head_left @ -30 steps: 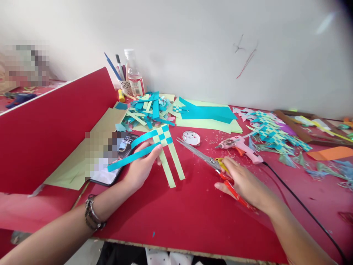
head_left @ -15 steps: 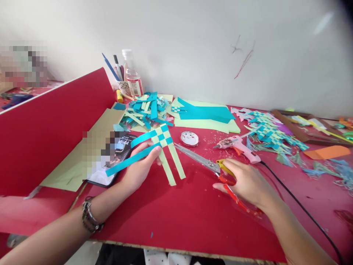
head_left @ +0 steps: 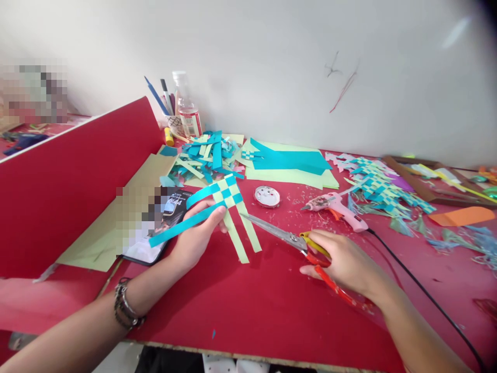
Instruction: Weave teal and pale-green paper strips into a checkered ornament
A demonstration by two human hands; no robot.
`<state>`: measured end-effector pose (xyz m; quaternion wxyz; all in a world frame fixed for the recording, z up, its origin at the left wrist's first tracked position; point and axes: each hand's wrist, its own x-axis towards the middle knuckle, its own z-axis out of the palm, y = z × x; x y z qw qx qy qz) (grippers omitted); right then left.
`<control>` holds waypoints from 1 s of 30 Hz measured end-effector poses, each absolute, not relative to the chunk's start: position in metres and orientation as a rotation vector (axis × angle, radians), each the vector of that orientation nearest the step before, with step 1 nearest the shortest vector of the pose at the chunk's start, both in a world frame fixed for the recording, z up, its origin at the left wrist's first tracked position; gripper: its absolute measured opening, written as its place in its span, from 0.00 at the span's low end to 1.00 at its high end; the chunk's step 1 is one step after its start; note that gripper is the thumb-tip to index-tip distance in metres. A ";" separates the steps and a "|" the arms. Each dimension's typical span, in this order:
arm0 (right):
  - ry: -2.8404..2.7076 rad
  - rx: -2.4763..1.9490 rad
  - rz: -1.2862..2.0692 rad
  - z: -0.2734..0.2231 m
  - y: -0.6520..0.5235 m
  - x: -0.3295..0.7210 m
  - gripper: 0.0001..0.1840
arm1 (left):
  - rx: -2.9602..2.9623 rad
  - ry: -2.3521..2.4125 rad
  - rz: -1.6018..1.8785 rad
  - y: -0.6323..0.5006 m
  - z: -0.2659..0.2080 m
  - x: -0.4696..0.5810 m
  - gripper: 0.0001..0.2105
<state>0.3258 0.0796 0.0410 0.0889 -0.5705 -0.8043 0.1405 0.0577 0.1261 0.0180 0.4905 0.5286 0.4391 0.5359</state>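
Between the thumb and fingers of my left hand (head_left: 200, 230) is a woven paper piece (head_left: 228, 192), a small blue and pale green checkered square. Two blue strips trail from it to the left, and two pale green strips hang toward me. My right hand (head_left: 341, 259) grips scissors (head_left: 281, 233) with yellow and red handles. Their blades point left, and the tips lie at the right-hand green strip just below the woven square. Whether the tips touch the paper I cannot tell. Under my left wrist's far side lies a phone (head_left: 176, 202) with its screen lit.
Behind are a heap of paper scraps (head_left: 207, 155), stacked blue and green sheets (head_left: 291, 163) and a round white lid (head_left: 266, 196). A pink glue gun (head_left: 345, 207) with a black cord lies right, near finished woven pieces (head_left: 382, 181). A red panel (head_left: 77, 191) stands left.
The scissors have moved slightly left and down, so their tips are now at the right green strip. My left hand and the woven paper piece have barely moved.
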 end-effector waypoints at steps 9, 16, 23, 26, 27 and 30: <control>-2.389 -1.674 0.484 0.041 0.080 0.326 0.16 | 1.311 1.100 1.267 0.126 0.021 0.058 0.10; -2.402 -1.698 0.523 0.042 0.082 0.328 0.13 | 1.210 1.091 1.308 0.127 0.018 0.059 0.08; -2.381 -1.703 0.598 0.045 0.081 0.328 0.14 | 1.156 1.059 1.323 0.127 0.018 0.059 0.06; -2.338 -1.698 0.639 0.049 0.080 0.326 0.14 | 1.181 1.063 1.323 0.128 0.017 0.058 0.05; -2.328 -1.703 0.647 0.050 0.080 0.325 0.14 | 1.193 1.063 1.320 0.128 0.017 0.058 0.05; -2.326 -1.705 0.660 0.050 0.080 0.326 0.15 | 1.235 1.079 1.317 0.129 0.017 0.057 0.05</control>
